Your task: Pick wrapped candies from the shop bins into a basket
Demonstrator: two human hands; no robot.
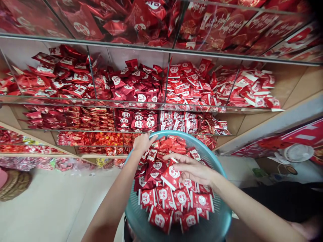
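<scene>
A round teal plastic basket [217, 218] sits low in the middle, heaped with several red and white candy packets [164, 198]. My left hand [143, 142] grips the basket's far rim, fingers curled over the edge. My right hand [191, 169] lies on the heap inside the basket, fingers closed round a red packet [173, 174] with a white round mark. Both forearms reach in from below.
Glass shelves [161, 50] divided into compartments fill the upper view, piled with red packets [191, 87]. A wooden wall [290, 84] is at right, a pale floor [50, 205] at left, a woven basket [15, 185] at far left, a white fan [295, 154] at right.
</scene>
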